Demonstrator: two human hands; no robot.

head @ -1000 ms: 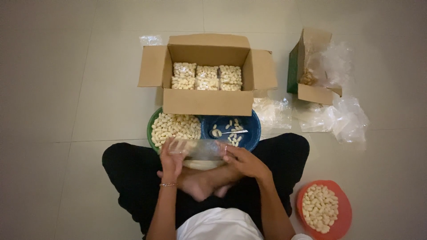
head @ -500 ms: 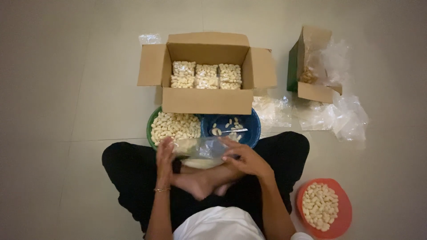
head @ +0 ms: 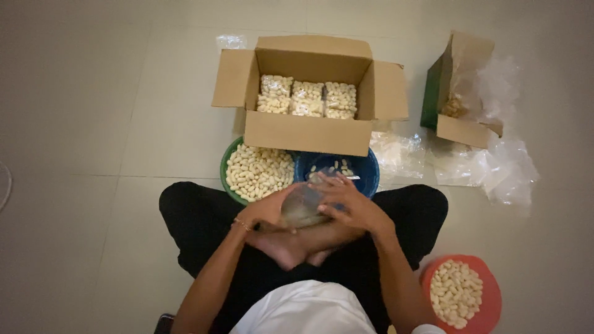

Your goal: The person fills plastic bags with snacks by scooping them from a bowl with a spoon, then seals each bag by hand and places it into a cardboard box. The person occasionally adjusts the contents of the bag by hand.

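A clear plastic bag [head: 303,206] sat over the person's lap, gripped on both sides: left hand [head: 267,210] and right hand [head: 349,207] had their fingers closed on it, seemingly mid-handling; next it likely needed steadying. Just beyond lay a green bowl [head: 230,162] and a blue bowl [head: 365,170]; one orange bowl [head: 489,272] near right. Far: one open box [head: 303,133] holding three packs [head: 307,99].
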